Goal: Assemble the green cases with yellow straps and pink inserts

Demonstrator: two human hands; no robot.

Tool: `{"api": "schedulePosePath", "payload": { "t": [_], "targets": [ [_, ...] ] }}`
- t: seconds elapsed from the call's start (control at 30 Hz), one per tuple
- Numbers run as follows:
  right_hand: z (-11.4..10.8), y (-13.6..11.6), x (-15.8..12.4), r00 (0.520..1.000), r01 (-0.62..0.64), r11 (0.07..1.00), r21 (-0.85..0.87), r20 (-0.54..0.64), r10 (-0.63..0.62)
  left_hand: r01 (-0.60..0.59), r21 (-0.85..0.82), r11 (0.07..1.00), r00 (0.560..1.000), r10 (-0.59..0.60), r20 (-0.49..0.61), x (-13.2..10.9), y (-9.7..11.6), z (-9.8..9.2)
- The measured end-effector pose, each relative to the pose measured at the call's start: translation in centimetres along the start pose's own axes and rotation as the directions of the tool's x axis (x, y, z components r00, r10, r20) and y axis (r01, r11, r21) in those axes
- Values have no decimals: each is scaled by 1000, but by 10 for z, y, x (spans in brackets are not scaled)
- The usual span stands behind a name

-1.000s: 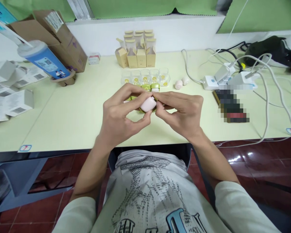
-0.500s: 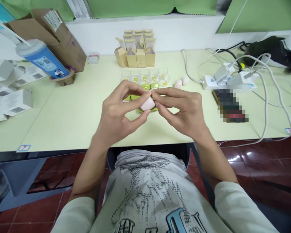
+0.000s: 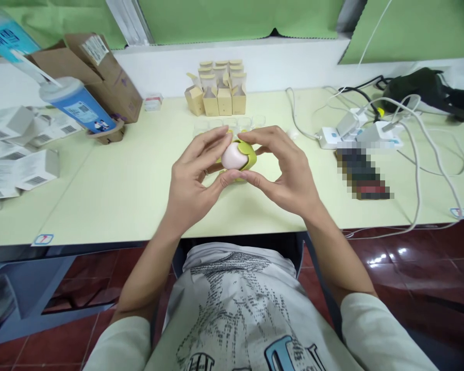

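Note:
A pale pink egg-shaped piece [image 3: 233, 157], which looks like a makeup sponge, is between my hands above the table. My left hand [image 3: 195, 175] is closed round its left side, with the thumb below and fingers above. My right hand [image 3: 286, 172] grips a yellow-green curved holder [image 3: 250, 153] that wraps the right side of the pink piece. Both thumbs meet under it. Behind my hands stand several clear cups [image 3: 245, 122], partly hidden. More green pieces lie below the held one, mostly covered by my hands.
Several small open cardboard boxes [image 3: 218, 98] stand against the wall. White boxes [image 3: 38, 167], a blue container [image 3: 83, 108] and a large carton [image 3: 118, 85] are at left. A power strip [image 3: 330, 138] with cables [image 3: 415, 170] and a pixelated object [image 3: 363, 175] lie at right.
The green holder now shows against the pink piece in my right hand; before, only the pink piece was visible between my fingertips. Both hands have risen slightly, and the view has shifted a little.

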State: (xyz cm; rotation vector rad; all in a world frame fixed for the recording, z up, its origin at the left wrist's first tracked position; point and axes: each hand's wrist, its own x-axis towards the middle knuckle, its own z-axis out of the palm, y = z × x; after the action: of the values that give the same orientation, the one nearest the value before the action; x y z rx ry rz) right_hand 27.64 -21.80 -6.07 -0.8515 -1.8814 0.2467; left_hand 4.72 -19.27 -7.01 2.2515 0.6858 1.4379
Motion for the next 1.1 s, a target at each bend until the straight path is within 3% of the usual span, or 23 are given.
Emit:
{"api": "schedulePosePath", "payload": {
  "t": [0.17, 0.3, 0.4, 0.5, 0.6, 0.7, 0.8, 0.9, 1.0, 1.1],
  "targets": [
    [9, 16, -4, 995, -5, 995, 104, -100, 16, -27, 58, 998, 999, 28, -25, 0, 9, 9],
    [9, 27, -3, 975, -62, 997, 47, -211, 71, -54, 54, 997, 995, 58, -78, 1, 27, 12],
    [2, 30, -1, 967, -138, 990, -13, -220, 132, -11, 4, 1000, 993, 12, -119, 3, 39, 9],
    [-8, 38, -3, 960, -208, 977, -41, -202, 195, 13, 73, 997, 989, -2, -146, 6, 37, 0],
    [-19, 55, -2, 949, -298, 953, -57, -126, 289, 69, 186, 980, 983, -35, -178, 11, 13, -17],
    [-28, 77, 9, 932, -347, 928, -135, 63, 358, 172, 232, 957, 966, -118, -228, 16, -36, -41],
    [-29, 94, 28, 884, -292, 920, -262, 292, 364, 265, 251, 931, 953, -214, -213, 15, -95, -62],
    [-21, 105, 38, 850, -210, 934, -290, 418, 321, 330, 213, 919, 940, -301, -159, 5, -138, -73],
    [-10, 110, 31, 858, -140, 952, -274, 446, 254, 347, 126, 929, 938, -345, -38, -10, -151, -71],
    [-4, 113, 19, 867, -100, 959, -265, 450, 215, 300, 92, 949, 953, -302, 10, -17, -145, -64]
  ]
}}
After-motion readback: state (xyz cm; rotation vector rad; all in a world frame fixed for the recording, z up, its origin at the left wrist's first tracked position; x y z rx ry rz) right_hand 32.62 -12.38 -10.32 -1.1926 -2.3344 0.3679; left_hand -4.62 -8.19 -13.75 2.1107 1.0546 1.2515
